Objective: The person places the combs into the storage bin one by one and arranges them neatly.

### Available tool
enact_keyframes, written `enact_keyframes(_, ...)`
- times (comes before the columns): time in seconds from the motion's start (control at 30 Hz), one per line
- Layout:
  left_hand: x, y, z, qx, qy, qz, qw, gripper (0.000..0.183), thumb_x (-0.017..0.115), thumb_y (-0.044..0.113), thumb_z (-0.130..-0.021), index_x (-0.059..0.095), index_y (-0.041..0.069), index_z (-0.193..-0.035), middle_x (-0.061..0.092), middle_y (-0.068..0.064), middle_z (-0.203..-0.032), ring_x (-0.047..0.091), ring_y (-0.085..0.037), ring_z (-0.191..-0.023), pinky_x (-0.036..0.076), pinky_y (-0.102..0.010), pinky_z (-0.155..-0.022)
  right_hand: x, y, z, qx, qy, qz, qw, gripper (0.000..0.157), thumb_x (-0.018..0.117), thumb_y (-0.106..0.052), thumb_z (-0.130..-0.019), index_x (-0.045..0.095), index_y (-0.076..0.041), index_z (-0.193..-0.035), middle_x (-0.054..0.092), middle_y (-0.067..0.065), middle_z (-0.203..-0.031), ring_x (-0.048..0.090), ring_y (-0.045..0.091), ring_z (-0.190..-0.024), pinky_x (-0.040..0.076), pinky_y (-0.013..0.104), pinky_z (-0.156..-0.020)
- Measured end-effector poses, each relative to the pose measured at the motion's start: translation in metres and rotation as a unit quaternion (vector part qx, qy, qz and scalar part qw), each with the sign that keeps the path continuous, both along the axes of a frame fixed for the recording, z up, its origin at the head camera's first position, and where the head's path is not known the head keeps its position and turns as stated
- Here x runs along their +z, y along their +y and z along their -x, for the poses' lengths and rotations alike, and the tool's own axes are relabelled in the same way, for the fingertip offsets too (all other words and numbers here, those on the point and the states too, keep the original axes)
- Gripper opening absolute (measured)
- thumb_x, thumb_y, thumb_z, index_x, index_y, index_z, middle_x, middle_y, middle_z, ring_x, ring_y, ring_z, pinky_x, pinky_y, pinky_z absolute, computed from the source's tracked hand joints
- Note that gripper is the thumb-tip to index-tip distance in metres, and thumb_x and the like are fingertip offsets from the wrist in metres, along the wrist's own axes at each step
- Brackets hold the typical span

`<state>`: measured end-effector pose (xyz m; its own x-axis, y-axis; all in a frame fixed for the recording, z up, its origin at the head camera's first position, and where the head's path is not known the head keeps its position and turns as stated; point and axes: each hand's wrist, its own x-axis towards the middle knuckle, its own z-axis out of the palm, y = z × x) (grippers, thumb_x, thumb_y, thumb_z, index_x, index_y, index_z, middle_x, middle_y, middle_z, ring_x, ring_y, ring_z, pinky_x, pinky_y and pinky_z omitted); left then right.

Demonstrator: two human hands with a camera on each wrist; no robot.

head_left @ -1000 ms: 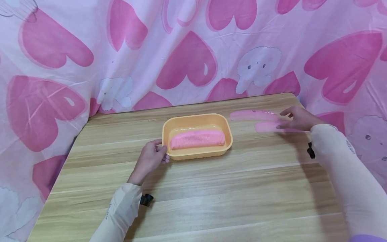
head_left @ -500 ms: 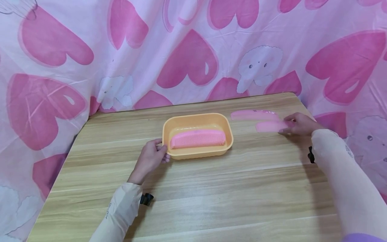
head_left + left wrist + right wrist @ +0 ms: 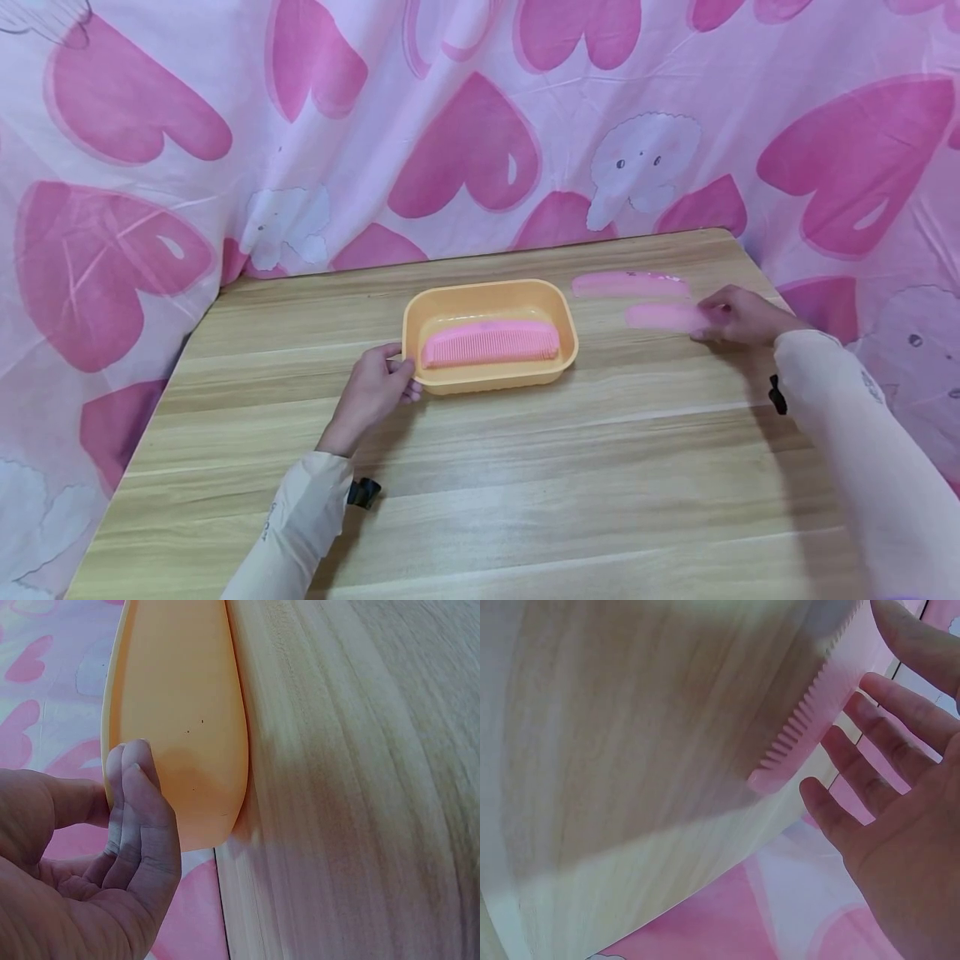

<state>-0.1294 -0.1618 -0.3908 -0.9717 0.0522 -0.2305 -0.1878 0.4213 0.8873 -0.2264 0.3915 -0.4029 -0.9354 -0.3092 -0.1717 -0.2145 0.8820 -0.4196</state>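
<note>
In the head view, a yellow-orange plastic tub (image 3: 487,385) stands on the table with a pink comb (image 3: 491,343) lying inside it, teeth toward me. My left hand (image 3: 373,392) holds the tub's left end, thumb at the rim and fingers against the outer wall. Right of the tub, my right hand (image 3: 738,315) has thumb and fingers at the right end of a second pink comb (image 3: 663,316), which is slightly blurred. In the right wrist view, the fingertips touch that comb's spine (image 3: 802,754); its far part is cut off. A third pink comb (image 3: 630,284) lies just behind.
The wood-grain table (image 3: 525,483) ends at the back and sides against a pink curtain (image 3: 465,142) printed with hearts. A small black clip-like piece sits under each sleeve (image 3: 300,508).
My right thumb and fingers have closed in on the nearer loose comb. That comb has shifted slightly left. My left hand, the tub and the other combs stay in place.
</note>
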Motion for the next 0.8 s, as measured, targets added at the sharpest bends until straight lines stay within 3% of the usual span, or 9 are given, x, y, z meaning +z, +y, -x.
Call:
enact_keyframes(0.27, 0.001, 0.001, -0.001, 0.001, 0.0, 0.004, 1.0, 0.043, 0.05, 0.005, -0.104, 0.044, -0.011, -0.144, 0.07, -0.016, -0.081, 0.068, -0.016, -0.066, 0.064, -0.034, -0.067, -0.003, -0.013, -0.01, 0.019, 0.023, 0.02, 0.999, 0.063, 0.089, -0.023, -0.079, 0.062, 0.018, -0.119, 0.061, 0.032, -0.112, 0.058, 0.042, -0.103, 0.05, 0.058, -0.091)
enact_keyframes(0.53, 0.001, 0.001, -0.001, 0.003, 0.004, 0.001, 1.0, 0.042, 0.05, 0.004, -0.104, 0.046, -0.01, -0.143, 0.069, -0.015, -0.079, 0.068, -0.016, -0.065, 0.065, -0.038, -0.069, -0.004, -0.027, -0.015, 0.034, 0.034, 0.027, 0.998, 0.06, 0.092, -0.025, -0.076, 0.067, 0.014, -0.113, 0.065, 0.017, -0.098, 0.058, 0.029, -0.089, 0.053, 0.038, -0.076)
enact_keyframes(0.8, 0.001, 0.001, -0.001, 0.002, 0.005, 0.003, 1.0, 0.041, 0.05, 0.004, -0.103, 0.047, -0.01, -0.142, 0.069, -0.014, -0.077, 0.068, -0.016, -0.065, 0.065, -0.037, -0.068, -0.005, -0.035, -0.018, 0.042, 0.024, 0.037, 0.998, 0.057, 0.091, -0.024, -0.075, 0.068, 0.013, -0.113, 0.065, 0.012, -0.094, 0.056, 0.026, -0.086, 0.052, 0.035, -0.074)
